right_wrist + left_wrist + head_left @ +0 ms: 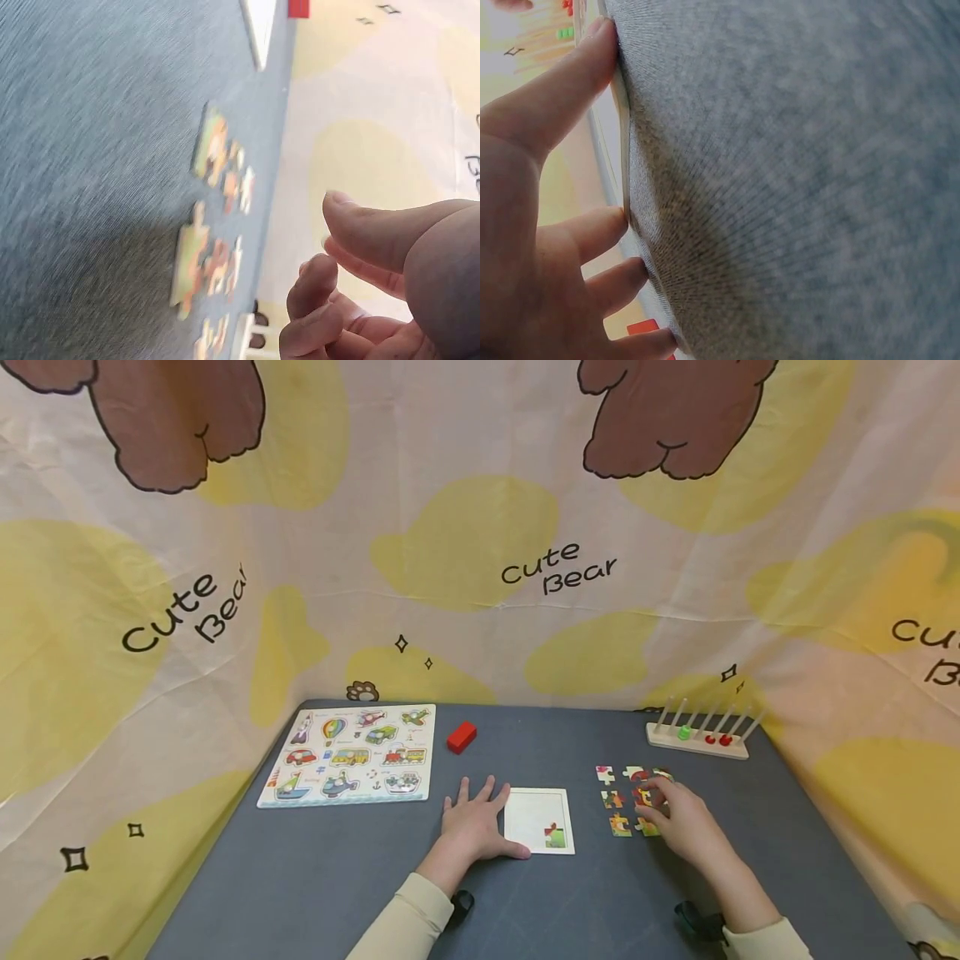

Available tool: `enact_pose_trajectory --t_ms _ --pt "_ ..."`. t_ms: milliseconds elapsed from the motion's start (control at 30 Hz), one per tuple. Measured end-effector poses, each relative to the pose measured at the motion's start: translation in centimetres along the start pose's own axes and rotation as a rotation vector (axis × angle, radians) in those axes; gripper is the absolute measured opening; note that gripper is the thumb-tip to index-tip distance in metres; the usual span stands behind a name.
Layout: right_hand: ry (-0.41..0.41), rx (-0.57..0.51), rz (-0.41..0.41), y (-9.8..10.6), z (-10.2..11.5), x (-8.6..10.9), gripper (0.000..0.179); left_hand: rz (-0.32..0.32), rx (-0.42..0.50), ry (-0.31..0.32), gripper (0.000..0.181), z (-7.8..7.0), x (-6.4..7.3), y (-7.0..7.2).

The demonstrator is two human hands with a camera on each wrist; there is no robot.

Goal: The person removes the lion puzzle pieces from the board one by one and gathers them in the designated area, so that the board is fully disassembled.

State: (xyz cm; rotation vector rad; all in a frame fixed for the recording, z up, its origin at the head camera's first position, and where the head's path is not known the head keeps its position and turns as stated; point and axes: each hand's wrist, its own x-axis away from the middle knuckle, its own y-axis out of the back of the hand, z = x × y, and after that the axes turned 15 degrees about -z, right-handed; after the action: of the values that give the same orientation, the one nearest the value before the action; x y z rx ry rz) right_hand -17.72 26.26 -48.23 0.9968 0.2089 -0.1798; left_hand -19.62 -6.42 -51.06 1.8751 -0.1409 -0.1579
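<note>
My left hand (472, 828) lies with fingers spread at the left side of a white square puzzle tray (527, 814). Its thumb touches the tray's near edge, and in the left wrist view the thumb (592, 60) and index finger meet the thin rim. One green and red puzzle piece (555, 837) sits in the tray's near right corner. Over on the right, my right hand (688, 827) hovers above several loose jigsaw pieces (620, 825) set out in rows, partly covering them. Its fingers (315, 289) are loosely bent, thumb apart, with nothing visible between them.
Farther left lies a picture board (345, 756) with vehicle shapes. A red block (461, 737) is behind the left hand. At the back right stands a pegged wooden rack (697, 742) carrying green and red beads. A printed cloth (465, 543) hangs behind the grey table (300, 877).
</note>
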Motion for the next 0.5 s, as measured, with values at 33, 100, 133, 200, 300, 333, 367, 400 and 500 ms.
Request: enact_pose_trajectory --t_ms 33,100,133,200,300,333,367,400,500 --pt "0.002 -0.013 0.0 0.0 0.3 0.0 0.037 0.002 -0.001 0.001 0.109 0.0 0.0 0.0" --pt "0.002 -0.036 0.0 0.1 0.8 0.0 0.037 0.006 -0.001 0.002 0.109 0.0 0.0 0.0" --pt "0.004 -0.041 -0.002 0.0 1.0 0.0 0.036 0.007 0.0 0.003 0.109 0.0 -0.1 0.0" --pt "0.013 -0.057 -0.011 0.0 1.3 -0.1 0.035 0.009 0.002 0.004 0.11 0.0 -0.1 0.0" --pt "0.025 -0.079 -0.021 -0.1 1.7 -0.2 0.033 0.008 0.003 0.003 0.11 0.0 -0.1 0.0" --pt "0.031 -0.086 -0.026 -0.2 1.8 -0.2 0.033 0.009 0.004 0.003 0.11 0.0 -0.1 0.0" --pt "0.035 -0.093 -0.028 -0.2 2.0 -0.2 0.033 0.009 0.005 0.003 0.11 0.0 -0.1 0.0" --pt "0.035 -0.101 -0.027 -0.3 2.1 -0.2 0.033 0.01 0.005 0.003 0.11 0.0 -0.1 0.0" --pt "0.025 -0.116 -0.021 -0.5 2.5 -0.2 0.034 0.01 0.006 0.003 0.11 0.1 -0.1 0.0"
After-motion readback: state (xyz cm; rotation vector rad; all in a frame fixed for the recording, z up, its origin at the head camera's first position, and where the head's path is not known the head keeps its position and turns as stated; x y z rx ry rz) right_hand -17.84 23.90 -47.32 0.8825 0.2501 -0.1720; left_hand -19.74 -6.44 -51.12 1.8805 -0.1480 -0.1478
